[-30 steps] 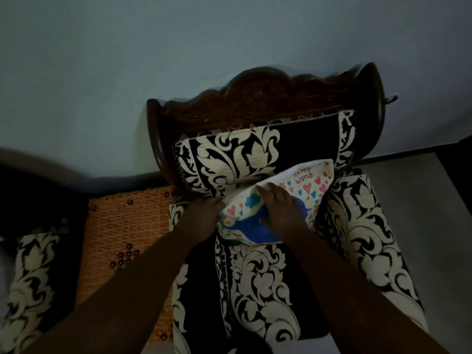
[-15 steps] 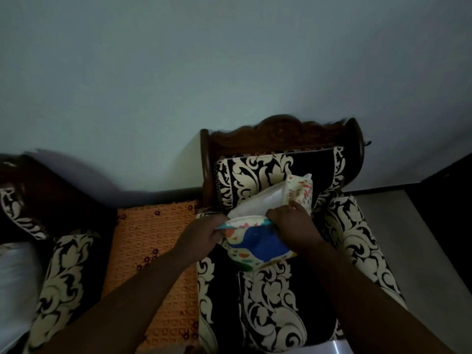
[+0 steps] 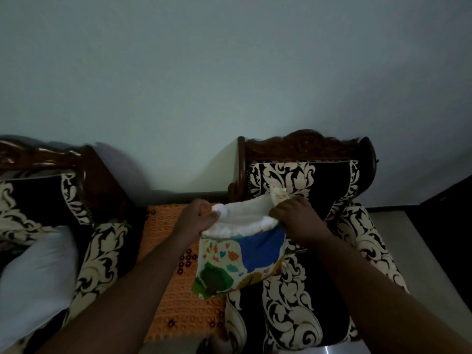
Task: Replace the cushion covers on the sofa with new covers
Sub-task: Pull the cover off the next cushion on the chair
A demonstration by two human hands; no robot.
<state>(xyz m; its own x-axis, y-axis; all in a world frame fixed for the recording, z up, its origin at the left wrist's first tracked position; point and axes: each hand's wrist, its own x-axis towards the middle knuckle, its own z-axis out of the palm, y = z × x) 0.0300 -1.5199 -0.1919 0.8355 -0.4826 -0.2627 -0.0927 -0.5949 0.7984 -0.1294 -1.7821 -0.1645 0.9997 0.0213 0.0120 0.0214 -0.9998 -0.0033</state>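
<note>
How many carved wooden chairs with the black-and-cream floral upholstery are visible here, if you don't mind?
2: one armchair right of the orange-topped table, behind the held cushion, and another at the left edge, partly cut off.

The room is dim and the picture underexposed, with a grey-green cast. The armchair (image 3: 304, 226) throws a soft shadow leftward on the wall (image 3: 229, 72). Its dark fabric loses detail. Left of it the sofa's wooden frame (image 3: 43, 154) smears. Edges bow from wide-angle distortion.
</note>
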